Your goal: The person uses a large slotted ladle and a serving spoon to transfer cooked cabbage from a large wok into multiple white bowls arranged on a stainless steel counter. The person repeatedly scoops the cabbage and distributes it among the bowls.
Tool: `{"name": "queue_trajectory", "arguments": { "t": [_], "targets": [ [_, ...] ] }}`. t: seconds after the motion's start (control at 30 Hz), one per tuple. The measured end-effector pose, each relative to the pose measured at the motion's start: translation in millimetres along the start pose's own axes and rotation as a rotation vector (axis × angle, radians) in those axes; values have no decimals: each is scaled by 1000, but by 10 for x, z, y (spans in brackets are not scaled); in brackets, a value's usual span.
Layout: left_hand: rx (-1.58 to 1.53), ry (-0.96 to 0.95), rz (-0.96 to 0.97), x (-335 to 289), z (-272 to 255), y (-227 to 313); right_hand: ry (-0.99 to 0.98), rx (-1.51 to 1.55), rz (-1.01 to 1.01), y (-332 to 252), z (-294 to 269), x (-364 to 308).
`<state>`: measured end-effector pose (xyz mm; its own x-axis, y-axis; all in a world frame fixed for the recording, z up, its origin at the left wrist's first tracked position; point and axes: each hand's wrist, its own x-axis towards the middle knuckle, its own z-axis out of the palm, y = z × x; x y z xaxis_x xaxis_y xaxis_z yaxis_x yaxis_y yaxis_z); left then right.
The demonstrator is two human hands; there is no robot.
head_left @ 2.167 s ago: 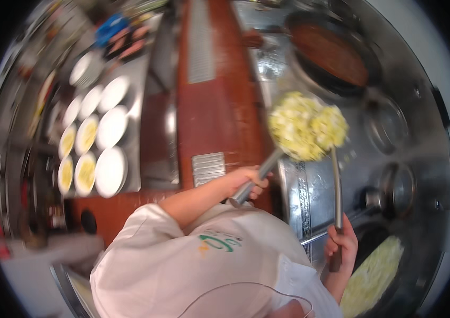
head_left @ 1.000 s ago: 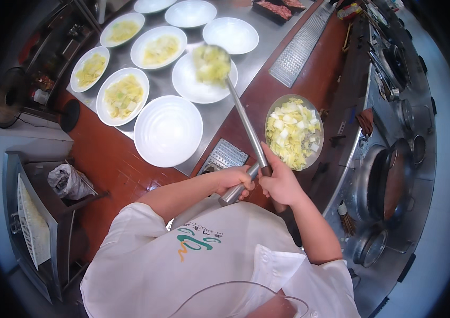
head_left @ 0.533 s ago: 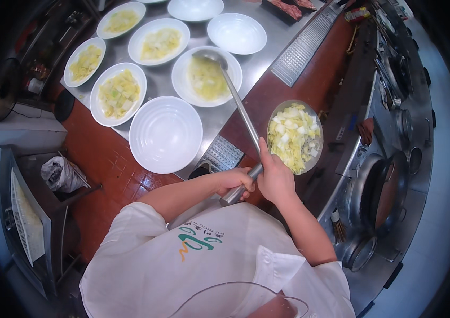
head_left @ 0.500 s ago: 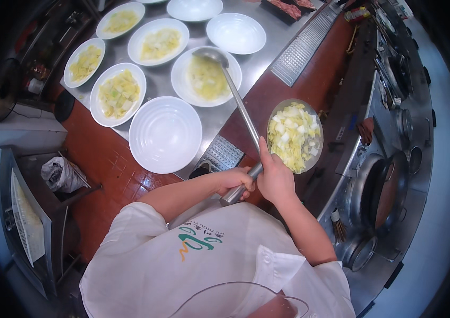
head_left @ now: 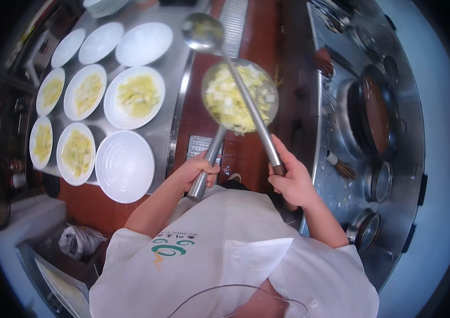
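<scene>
My left hand (head_left: 201,172) is wrapped round the metal handle of a round strainer (head_left: 270,108), heaped with chopped pale yellow-green cabbage (head_left: 241,90). In my right hand (head_left: 293,175) is the dark grip of a long steel ladle (head_left: 251,103). Its shaft crosses above the strainer. The blurred ladle bowl (head_left: 203,33) hangs past the strainer's far left side, with a little yellowish matter in it. To the left, white bowls stand in rows; the nearest filled bowl (head_left: 135,121) holds cabbage, and an empty bowl (head_left: 124,172) sits at the near corner.
The bowls stand on a steel table (head_left: 180,90) at the left. A stack of white plates (head_left: 103,6) is at its far end. On the right runs a stove counter (head_left: 336,196) with a large wok (head_left: 394,114), a bamboo brush (head_left: 342,167) and lidded pots. Red tiled floor lies between.
The ladle has swung away from over a cabbage-filled bowl to above the strainer. My view has turned right, and my hands have moved apart, the left now on the strainer's handle.
</scene>
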<state>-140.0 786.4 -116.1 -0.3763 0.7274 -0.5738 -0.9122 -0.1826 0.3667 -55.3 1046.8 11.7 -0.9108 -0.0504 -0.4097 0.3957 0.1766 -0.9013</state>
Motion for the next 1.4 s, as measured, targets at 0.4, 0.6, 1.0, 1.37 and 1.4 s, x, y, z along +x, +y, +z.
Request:
{"name": "queue_trajectory", "arguments": {
  "t": [0.4, 0.6, 1.0, 1.37, 1.4],
  "targets": [
    [329, 170, 93, 46, 498, 112, 219, -42, 140, 851, -180, -113],
    [272, 233, 14, 71, 175, 34, -110, 1192, 261, 926, -289, -80],
    [207, 221, 23, 17, 51, 159, -116, 1063, 340, 472, -381, 34],
    [-55, 153, 80, 338, 264, 492, -134, 971, 345, 200, -1055, 320],
    [-86, 142, 84, 387, 282, 492, -166, 976, 325, 173, -1171, 375]
  ]
}}
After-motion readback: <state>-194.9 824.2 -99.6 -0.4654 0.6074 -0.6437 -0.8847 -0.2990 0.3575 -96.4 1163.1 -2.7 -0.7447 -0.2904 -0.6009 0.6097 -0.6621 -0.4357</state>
